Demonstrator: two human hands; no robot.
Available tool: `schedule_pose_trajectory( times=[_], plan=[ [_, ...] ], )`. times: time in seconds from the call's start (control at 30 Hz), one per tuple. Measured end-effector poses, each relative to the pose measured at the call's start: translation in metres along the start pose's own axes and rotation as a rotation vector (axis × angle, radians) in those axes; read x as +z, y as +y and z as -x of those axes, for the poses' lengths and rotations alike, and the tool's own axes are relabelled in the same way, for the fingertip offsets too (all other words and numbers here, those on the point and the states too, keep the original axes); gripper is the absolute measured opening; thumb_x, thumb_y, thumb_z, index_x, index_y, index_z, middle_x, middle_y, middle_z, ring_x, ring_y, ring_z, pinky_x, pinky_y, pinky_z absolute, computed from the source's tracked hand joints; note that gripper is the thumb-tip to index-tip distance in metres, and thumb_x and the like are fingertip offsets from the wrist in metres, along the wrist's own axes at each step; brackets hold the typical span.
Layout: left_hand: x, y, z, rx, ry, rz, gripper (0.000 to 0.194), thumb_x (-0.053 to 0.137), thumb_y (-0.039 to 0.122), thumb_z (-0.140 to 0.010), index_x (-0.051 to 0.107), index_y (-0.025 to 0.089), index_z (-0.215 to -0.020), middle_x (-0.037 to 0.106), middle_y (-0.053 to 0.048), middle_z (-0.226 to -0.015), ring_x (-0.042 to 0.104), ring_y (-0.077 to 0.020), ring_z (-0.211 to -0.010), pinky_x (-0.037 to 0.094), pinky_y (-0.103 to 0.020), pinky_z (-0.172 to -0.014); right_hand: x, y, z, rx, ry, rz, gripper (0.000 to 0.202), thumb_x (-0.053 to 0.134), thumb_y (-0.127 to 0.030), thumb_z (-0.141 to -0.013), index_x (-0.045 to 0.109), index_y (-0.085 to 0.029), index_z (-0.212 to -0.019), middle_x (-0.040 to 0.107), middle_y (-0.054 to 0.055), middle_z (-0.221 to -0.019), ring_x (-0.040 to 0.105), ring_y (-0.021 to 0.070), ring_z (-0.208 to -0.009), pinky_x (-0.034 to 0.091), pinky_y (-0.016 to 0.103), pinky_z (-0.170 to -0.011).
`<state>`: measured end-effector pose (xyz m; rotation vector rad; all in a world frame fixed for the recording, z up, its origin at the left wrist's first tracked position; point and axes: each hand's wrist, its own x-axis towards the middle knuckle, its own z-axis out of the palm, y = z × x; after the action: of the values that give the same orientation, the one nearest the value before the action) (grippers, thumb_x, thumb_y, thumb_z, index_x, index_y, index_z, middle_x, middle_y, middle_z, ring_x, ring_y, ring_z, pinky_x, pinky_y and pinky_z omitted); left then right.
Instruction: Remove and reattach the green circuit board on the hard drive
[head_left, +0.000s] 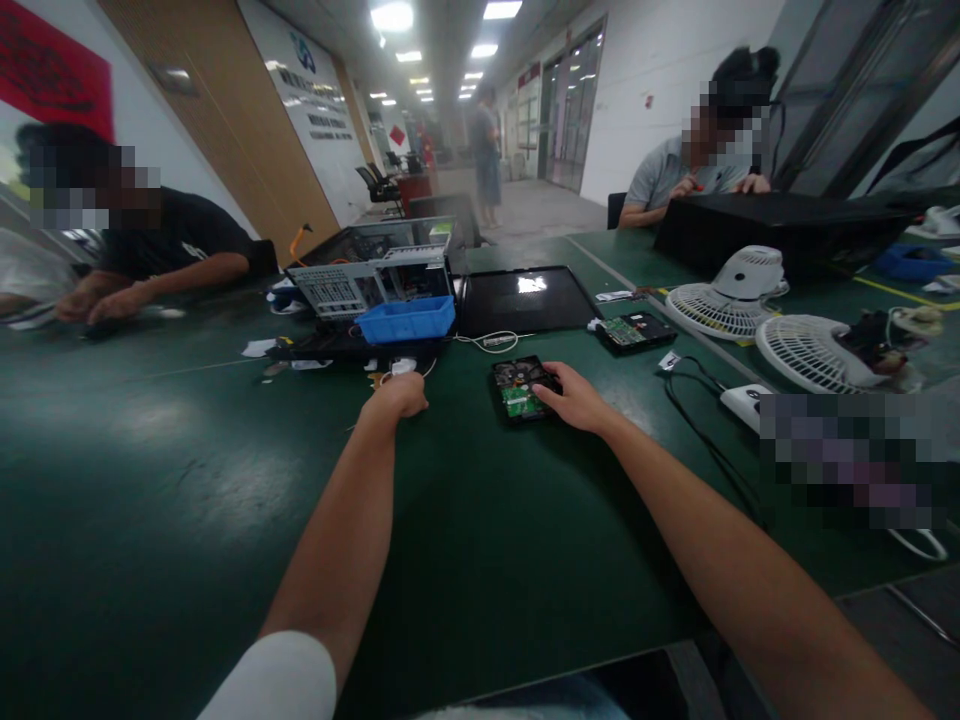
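Observation:
A hard drive [517, 402] with its green circuit board facing up lies in front of me. My right hand [576, 398] grips its right edge, thumb on top and fingers along the side. To the left, my left hand [399, 396] is closed just in front of a small white object [403, 367] and a thin cable. The curled fingers face away from me, so what they hold, if anything, is hidden. Beyond my left hand sits a blue plastic bin [409, 320], before an opened computer case [367, 280]. A second drive [636, 331] with a green board rests farther right.
A black flat panel [529, 298] lies behind the drives on the green table [465, 560]. White fan parts [720, 295], a black cable [697, 425] and a white power strip [746, 402] are on the right. Two people work across the table, one beside a large black case [780, 235].

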<state>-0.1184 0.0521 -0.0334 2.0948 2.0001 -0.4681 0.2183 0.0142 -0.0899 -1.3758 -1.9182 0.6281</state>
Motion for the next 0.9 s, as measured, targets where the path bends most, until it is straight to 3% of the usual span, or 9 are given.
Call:
schedule_pose_trajectory(
  times=[0.2, 0.33, 0.4, 0.5, 0.67, 0.9],
  plan=[
    [-0.001, 0.003, 0.002, 0.014, 0.038, 0.002, 0.026, 0.07, 0.031, -0.079, 0.079, 0.013, -0.097, 0.076, -0.021, -0.109, 0.071, -0.0322, -0.103, 0.055, -0.033, -0.083, 0.0, -0.002, 0.001, -0.019, 0.001, 0.05, 0.059, 0.069, -0.045, -0.091, 0.054, -0.02, -0.142, 0.064, 0.017, -0.137, 0.061, 0.0335, -0.126, 0.046, 0.053, -0.11],
    [-0.008, 0.012, 0.009, 0.058, 0.092, 0.03, 0.026, 0.06, 0.026, -0.085, 0.078, 0.01, -0.094, 0.075, -0.024, -0.108, 0.072, -0.0323, -0.099, 0.054, -0.034, -0.08, 0.002, -0.002, 0.001, -0.01, -0.002, 0.081, 0.065, 0.074, -0.047, -0.087, 0.054, -0.019, -0.142, 0.063, 0.018, -0.138, 0.06, 0.0343, -0.127, 0.045, 0.053, -0.11],
    [-0.011, 0.019, 0.015, 0.104, 0.134, 0.055, 0.027, 0.056, 0.027, -0.088, 0.078, 0.013, -0.096, 0.075, -0.021, -0.109, 0.072, -0.0302, -0.1, 0.053, -0.033, -0.082, 0.002, -0.002, 0.001, -0.013, -0.002, 0.068, 0.065, 0.074, -0.047, -0.087, 0.054, -0.019, -0.142, 0.063, 0.017, -0.138, 0.062, 0.0338, -0.125, 0.046, 0.053, -0.11],
    [-0.015, 0.033, 0.023, 0.216, 0.214, 0.114, 0.027, 0.054, 0.029, -0.091, 0.077, 0.019, -0.101, 0.076, -0.014, -0.113, 0.071, -0.0269, -0.104, 0.051, -0.031, -0.088, 0.001, -0.003, 0.001, -0.032, -0.004, 0.034, 0.066, 0.077, -0.044, -0.085, 0.054, -0.021, -0.142, 0.064, 0.016, -0.137, 0.062, 0.0327, -0.125, 0.046, 0.053, -0.11],
    [-0.016, 0.06, 0.035, 0.526, 0.347, 0.263, 0.023, 0.056, 0.031, -0.091, 0.073, 0.019, -0.101, 0.075, -0.01, -0.11, 0.068, -0.0251, -0.103, 0.05, -0.032, -0.091, -0.001, -0.008, 0.004, -0.064, -0.059, -0.002, 0.071, 0.081, -0.04, -0.082, 0.053, -0.021, -0.144, 0.065, 0.016, -0.137, 0.061, 0.0316, -0.128, 0.046, 0.051, -0.111],
    [-0.01, 0.083, 0.043, 0.691, 0.298, 0.228, 0.021, 0.055, 0.034, -0.094, 0.07, 0.02, -0.098, 0.074, -0.009, -0.105, 0.067, -0.0258, -0.099, 0.048, -0.034, -0.088, 0.0, -0.01, 0.005, -0.1, -0.139, -0.039, 0.072, 0.08, -0.04, -0.083, 0.05, -0.022, -0.146, 0.062, 0.014, -0.142, 0.059, 0.0305, -0.132, 0.044, 0.051, -0.114]
  ],
)
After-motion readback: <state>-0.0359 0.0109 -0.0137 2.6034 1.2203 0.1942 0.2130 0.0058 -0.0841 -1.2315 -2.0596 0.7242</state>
